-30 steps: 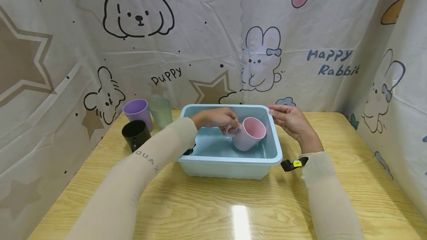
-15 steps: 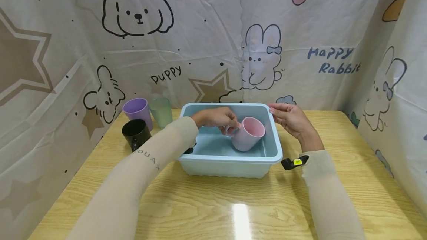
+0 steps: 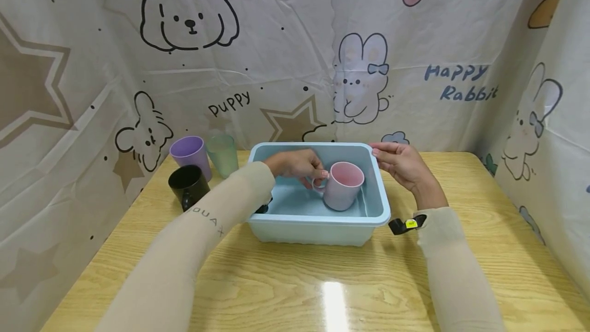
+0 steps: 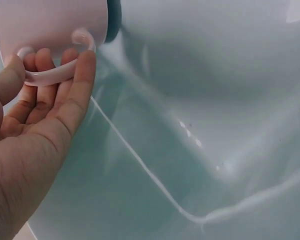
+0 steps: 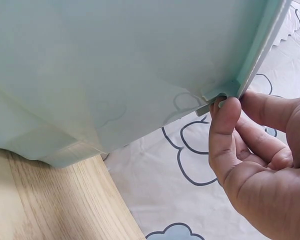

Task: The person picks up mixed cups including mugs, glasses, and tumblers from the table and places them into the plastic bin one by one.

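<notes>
Inside a light blue plastic basin (image 3: pixel 318 221), a pink mug (image 3: pixel 340 197) stands nearly upright toward the right side. My left hand (image 3: pixel 299 163) reaches in over the basin and holds the mug by its handle. In the left wrist view, the thumb and fingers curl about that handle (image 4: pixel 50 76), while the mug's opening is out of sight. At the basin's far right corner, my right hand (image 3: pixel 405 170) pinches the rim between thumb and fingers. The right wrist view shows the fingers tucked under the rim's edge, beside the basin's outer wall (image 5: pixel 105 65).
Left of the basin stand a purple cup (image 3: pixel 190 153), a translucent green cup (image 3: pixel 222 157) and a black mug (image 3: pixel 188 187). The wooden table (image 3: pixel 286 286) ends at a printed cloth (image 3: pixel 286 50) hanging behind and along the sides.
The pink mug has gone from tilting rightward to nearly upright, its rim shifting slightly left. My left fingers have eased a little on the handle. My right hand stays at the basin corner.
</notes>
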The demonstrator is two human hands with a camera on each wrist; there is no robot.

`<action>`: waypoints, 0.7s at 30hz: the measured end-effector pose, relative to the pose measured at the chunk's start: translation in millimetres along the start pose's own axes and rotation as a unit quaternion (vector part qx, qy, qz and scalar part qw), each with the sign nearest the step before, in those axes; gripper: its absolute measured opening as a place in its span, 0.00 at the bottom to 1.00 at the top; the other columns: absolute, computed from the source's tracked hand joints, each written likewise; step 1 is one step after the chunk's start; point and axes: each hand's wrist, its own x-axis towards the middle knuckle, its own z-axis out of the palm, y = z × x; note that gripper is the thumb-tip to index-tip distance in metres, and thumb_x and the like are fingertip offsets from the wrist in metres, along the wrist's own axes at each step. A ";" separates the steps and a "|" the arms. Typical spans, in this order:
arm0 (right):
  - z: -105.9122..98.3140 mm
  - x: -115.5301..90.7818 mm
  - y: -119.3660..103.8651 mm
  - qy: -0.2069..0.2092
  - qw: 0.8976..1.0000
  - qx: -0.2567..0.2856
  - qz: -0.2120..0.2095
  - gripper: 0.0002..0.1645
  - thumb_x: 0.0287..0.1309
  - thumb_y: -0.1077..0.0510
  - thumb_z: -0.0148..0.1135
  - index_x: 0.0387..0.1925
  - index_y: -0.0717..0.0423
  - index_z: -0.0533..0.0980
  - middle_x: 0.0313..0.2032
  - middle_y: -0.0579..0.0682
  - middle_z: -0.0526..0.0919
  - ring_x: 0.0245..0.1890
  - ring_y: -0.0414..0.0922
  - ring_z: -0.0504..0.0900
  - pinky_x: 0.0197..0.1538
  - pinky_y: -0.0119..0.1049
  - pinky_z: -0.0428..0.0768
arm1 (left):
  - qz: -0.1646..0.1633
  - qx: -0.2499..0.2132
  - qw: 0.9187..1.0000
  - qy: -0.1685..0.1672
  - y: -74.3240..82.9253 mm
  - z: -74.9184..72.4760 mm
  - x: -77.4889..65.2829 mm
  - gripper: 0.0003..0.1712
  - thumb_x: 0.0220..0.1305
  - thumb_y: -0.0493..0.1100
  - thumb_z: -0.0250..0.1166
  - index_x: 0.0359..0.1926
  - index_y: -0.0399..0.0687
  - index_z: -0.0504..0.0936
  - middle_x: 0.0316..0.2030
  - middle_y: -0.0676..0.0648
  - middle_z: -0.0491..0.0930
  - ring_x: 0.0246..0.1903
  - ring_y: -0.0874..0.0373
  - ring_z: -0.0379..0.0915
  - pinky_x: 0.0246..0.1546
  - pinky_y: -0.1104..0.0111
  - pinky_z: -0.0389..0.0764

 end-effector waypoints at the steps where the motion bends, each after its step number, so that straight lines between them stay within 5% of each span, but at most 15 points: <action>1: 0.0 0.1 0.1 -0.001 1.000 -0.001 -0.001 0.25 0.68 0.62 0.66 0.61 0.71 0.75 0.44 0.46 0.87 0.45 0.41 0.85 0.51 0.32 0.83 | -0.003 -0.002 1.000 0.000 -0.3 0.1 0.7 0.18 0.76 0.42 0.60 0.43 0.25 0.80 0.36 0.39 0.79 0.48 0.46 0.80 0.55 0.54 0.82; 21: 0.9 0.0 -0.2 0.000 1.000 0.010 -0.001 0.24 0.67 0.62 0.66 0.60 0.71 0.76 0.44 0.48 0.87 0.44 0.42 0.86 0.50 0.31 0.84 | -0.040 0.036 0.999 0.001 1.7 -1.4 -0.9 0.16 0.74 0.39 0.63 0.49 0.26 0.81 0.46 0.36 0.83 0.44 0.51 0.77 0.58 0.57 0.80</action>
